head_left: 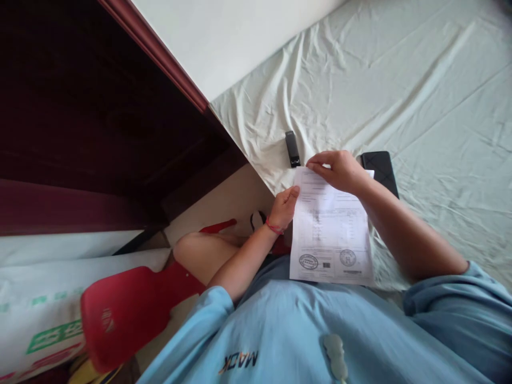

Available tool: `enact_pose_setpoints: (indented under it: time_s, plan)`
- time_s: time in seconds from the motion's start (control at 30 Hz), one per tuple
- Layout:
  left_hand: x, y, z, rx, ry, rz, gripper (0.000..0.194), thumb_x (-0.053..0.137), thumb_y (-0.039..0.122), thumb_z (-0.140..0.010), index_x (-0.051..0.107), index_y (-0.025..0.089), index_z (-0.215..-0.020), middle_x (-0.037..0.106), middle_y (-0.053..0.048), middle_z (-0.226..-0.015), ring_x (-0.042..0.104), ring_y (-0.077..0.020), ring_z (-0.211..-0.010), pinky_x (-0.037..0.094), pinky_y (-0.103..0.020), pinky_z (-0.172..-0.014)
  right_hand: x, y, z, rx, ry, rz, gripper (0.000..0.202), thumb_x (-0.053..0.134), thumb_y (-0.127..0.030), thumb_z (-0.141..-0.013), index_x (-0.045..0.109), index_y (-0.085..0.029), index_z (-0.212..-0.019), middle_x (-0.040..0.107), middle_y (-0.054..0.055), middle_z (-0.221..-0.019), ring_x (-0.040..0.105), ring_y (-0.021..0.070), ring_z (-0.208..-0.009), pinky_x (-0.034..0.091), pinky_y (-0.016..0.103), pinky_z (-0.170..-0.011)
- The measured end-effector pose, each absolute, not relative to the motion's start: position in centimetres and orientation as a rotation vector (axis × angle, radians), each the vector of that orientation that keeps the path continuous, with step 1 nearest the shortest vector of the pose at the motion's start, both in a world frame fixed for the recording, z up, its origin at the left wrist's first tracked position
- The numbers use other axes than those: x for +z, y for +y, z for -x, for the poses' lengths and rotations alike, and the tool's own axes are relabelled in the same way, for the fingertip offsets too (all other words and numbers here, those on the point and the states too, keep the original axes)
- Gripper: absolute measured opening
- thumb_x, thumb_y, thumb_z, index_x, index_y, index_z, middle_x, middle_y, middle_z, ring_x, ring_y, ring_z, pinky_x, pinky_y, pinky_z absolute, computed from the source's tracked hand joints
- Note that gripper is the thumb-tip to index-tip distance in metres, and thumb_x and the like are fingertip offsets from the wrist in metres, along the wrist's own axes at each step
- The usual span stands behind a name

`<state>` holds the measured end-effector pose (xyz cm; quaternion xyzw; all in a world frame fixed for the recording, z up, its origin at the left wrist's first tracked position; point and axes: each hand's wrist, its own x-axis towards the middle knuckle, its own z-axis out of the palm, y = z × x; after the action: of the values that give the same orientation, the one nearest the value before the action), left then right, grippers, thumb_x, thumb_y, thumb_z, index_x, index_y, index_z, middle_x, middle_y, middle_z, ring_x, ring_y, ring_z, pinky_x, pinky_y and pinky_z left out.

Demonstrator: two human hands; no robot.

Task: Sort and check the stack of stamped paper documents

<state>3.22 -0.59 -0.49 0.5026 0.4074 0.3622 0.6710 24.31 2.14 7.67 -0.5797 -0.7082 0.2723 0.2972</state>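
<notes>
A printed sheet of paper (pixel 330 229), with two round stamps near its lower end, lies in front of my chest. My left hand (pixel 285 207) grips its left edge, thumb on top. Up at the far left corner of the sheet, my right hand (pixel 335 166) pinches the paper between thumb and fingers. Whether there is more than one sheet I cannot tell. Just beyond that corner a small black stapler (pixel 292 149) rests on the pale cloth. Partly behind my right forearm is a black phone-like slab (pixel 380 169).
A wrinkled pale green cloth (pixel 400 96) covers the surface ahead and to the right. Dark red wooden furniture (pixel 172 64) rises at the left. Below it are a red chair (pixel 124 314) and a white printed sack (pixel 44 298).
</notes>
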Motion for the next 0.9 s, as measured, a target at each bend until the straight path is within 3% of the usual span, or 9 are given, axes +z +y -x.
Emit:
enact_pose_setpoints:
  time_s: [0.23,0.47,0.67,0.9]
  plan:
    - [-0.3,0.0,-3.5,0.834,0.909,-1.177,0.067,0.067,0.084,-0.088,0.072,0.017,-0.087,0.071,-0.004,-0.081,0.063,-0.0175,-0.076,0.049,-0.032,-0.073,6.8,2.2,-24.0,0.868,-1.855,1.666,0.030,0.056,-0.034,-0.096,0.081,-0.018,-0.094,0.076,0.007,-0.082,0.065,0.0209,-0.077,0.048,0.037,-0.077]
    - [0.3,1.0,-4.7,0.915,1.004,-1.283,0.064,0.062,0.082,-0.093,0.060,0.019,-0.078,0.055,0.001,-0.070,0.048,-0.0137,-0.068,0.038,-0.030,-0.064,6.1,1.7,-23.3,0.810,-1.900,1.642,0.033,0.050,-0.033,-0.100,0.079,-0.017,-0.100,0.078,0.010,-0.094,0.066,0.0232,-0.086,0.048,0.038,-0.083]
    - [0.3,0.6,-5.0,0.952,1.004,-1.229,0.061,0.062,0.078,-0.096,0.061,0.019,-0.078,0.055,0.000,-0.071,0.048,-0.0142,-0.068,0.040,-0.030,-0.064,5.8,1.1,-23.2,0.494,-2.090,1.708,0.040,0.039,-0.035,-0.109,0.074,-0.019,-0.099,0.077,0.013,-0.100,0.063,0.0280,-0.097,0.041,0.043,-0.089]
    - [0.5,0.6,-4.9,0.962,1.007,-1.168,0.058,0.065,0.077,-0.094,0.063,0.020,-0.082,0.057,-0.001,-0.077,0.052,-0.0150,-0.074,0.045,-0.029,-0.069,5.7,1.3,-23.1,0.552,-2.207,1.625,0.036,0.039,-0.035,-0.110,0.066,-0.021,-0.092,0.074,0.012,-0.094,0.064,0.0269,-0.095,0.037,0.042,-0.086]
